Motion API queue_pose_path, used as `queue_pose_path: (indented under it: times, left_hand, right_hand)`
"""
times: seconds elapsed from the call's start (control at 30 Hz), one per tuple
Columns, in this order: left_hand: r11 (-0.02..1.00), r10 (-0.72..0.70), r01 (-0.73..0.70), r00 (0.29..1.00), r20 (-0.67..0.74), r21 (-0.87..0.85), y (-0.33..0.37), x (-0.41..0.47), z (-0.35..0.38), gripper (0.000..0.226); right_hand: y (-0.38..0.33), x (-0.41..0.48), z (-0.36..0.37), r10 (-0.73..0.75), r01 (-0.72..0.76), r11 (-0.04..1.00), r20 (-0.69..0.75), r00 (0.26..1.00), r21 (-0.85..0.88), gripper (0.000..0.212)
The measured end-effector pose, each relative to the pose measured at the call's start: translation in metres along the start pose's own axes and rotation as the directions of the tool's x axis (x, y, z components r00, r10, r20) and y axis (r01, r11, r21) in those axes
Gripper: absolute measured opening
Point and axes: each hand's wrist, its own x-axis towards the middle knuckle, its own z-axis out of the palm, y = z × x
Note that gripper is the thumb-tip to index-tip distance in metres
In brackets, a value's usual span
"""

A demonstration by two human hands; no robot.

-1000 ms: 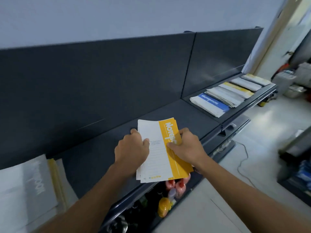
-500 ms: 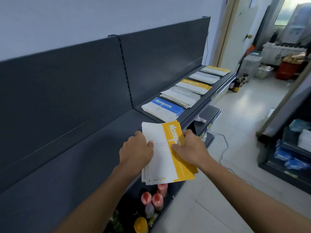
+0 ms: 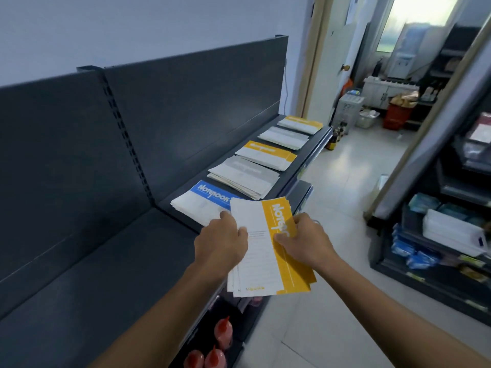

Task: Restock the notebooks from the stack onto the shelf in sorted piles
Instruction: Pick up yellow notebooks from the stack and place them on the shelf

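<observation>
Now, shelf [image 3: 119, 301]: bare dark deck at left, room for a fresh pile; front lip runs beneath the hands.
Left hand [image 3: 221, 244]: thumb on top, fingers curled round its load's left edge.
Notebooks [image 3: 255, 248]: thin fanned bundle held in the air at the shelf lip; likely light, floppy, slick, apt to slide apart, so hold both long edges.
Right hand [image 3: 305, 245]: pinches the top cover's yellow strip.
Sorted piles [image 3: 244, 176]: a row further right, close to the front edge.
</observation>
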Motion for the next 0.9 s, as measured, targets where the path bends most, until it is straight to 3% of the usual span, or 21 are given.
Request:
queue_pose_path:
  times: [0.13, 0.47, 0.9]
  left_hand:
    - [0.996, 0.075, -0.076, 0.996, -0.041, -0.037, 0.024, 0.045, 0.012, 0.026]
    - [0.985, 0.170, -0.170, 0.985, -0.004, -0.021, 0.090, 0.128, 0.038, 0.025]
    - [0.999, 0.047, -0.047, 0.999, -0.008, 0.017, 0.242, 0.231, 0.107, 0.037]
  right_hand:
    - [0.002, 0.039, -0.021, 0.071, -0.071, 0.997, -0.001, 0.997, -0.006, 0.051]
    - [0.031, 0.117, -0.061, 0.135, -0.133, 0.989, -0.025, 0.991, 0.068, 0.046]
    - [0.125, 0.266, -0.156, 0.056, -0.058, 0.994, 0.030, 0.998, 0.093, 0.047]
